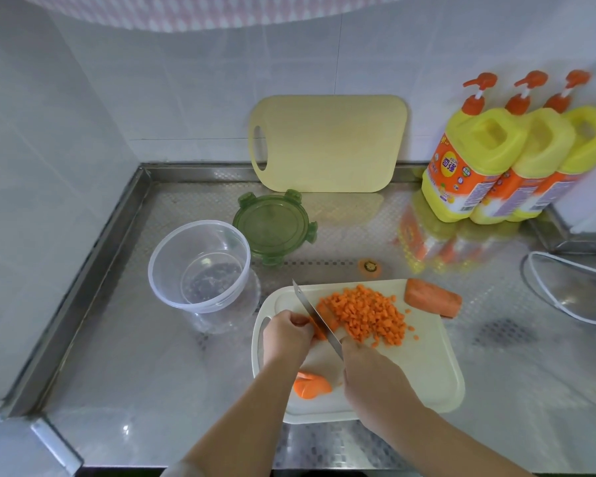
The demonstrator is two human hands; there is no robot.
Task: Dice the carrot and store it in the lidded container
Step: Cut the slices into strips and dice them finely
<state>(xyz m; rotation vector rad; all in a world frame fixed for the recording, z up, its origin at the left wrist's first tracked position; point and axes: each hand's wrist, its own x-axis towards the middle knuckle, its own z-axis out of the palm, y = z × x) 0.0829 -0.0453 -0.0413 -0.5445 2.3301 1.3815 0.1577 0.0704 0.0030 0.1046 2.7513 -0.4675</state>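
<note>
Gripping the knife (314, 315) by a handle your right hand (372, 373) hides completely, your left hand (286, 333) curled down on carrot strips (331, 320), mostly covering them, diced carrot (369, 315) heaped on the white board (427, 366), clear container (200, 263) left of it, green lid (272, 228) just behind.

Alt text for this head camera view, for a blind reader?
A right hand cuts carrot strips with a knife on a white board beside diced carrot, the left hand holding them. An empty clear container and green lid sit nearby.
</note>
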